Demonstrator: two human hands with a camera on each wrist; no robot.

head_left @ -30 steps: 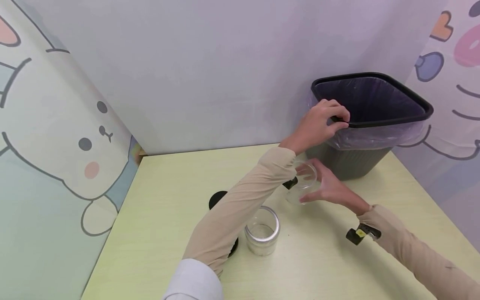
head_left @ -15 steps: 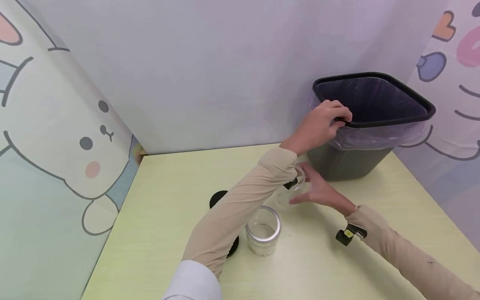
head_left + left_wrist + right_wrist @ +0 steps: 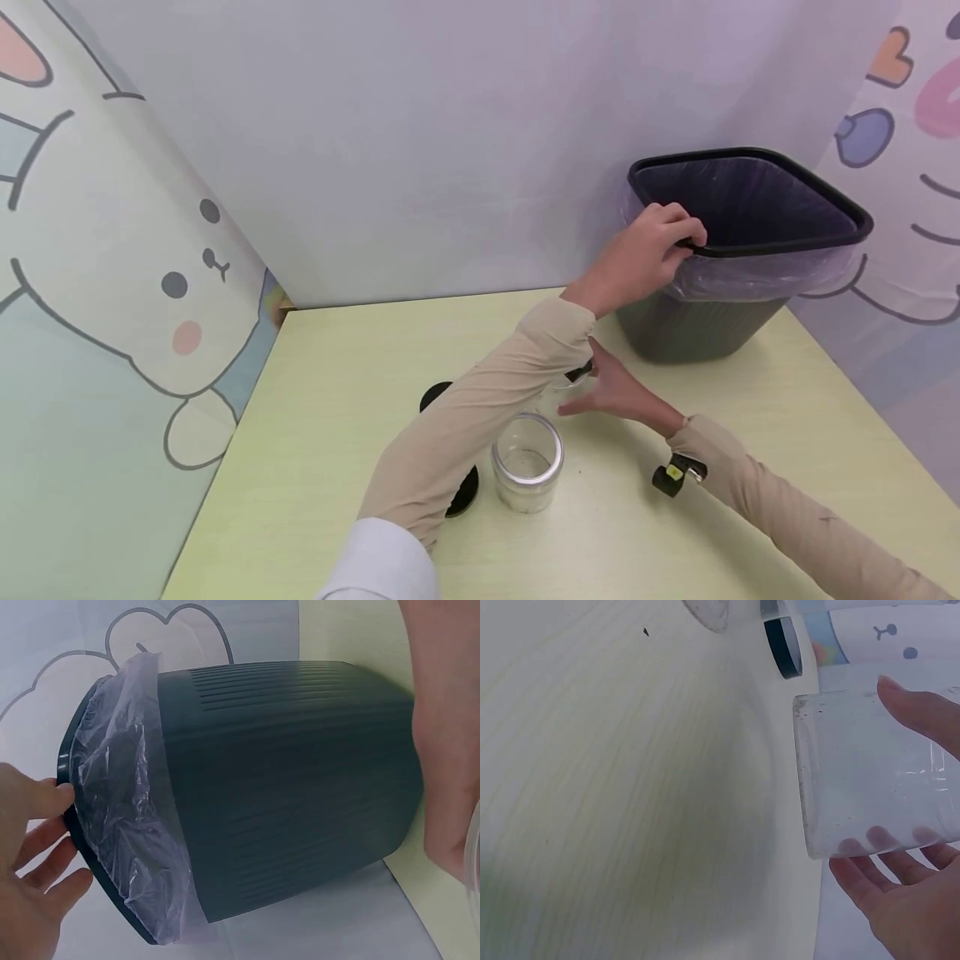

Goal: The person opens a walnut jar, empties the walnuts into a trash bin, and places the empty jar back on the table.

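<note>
The left hand (image 3: 651, 247) curls over the near rim of the dark ribbed plastic waste bin with the clear lilac liner (image 3: 701, 321), steadying it, while the right hand (image 3: 611, 390) cups an empty clear glass jar (image 3: 866, 774) low over the pale green table (image 3: 360, 367), just in front of that bin. To set the jar down well, I would lower it squarely and clear of the second open glass jar (image 3: 527, 461) nearer the person, and of the black round lids (image 3: 435, 393) left of that bin.

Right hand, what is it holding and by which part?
The right hand holds a clear jar round its side wall, thumb on one side and fingers on the other.
</note>
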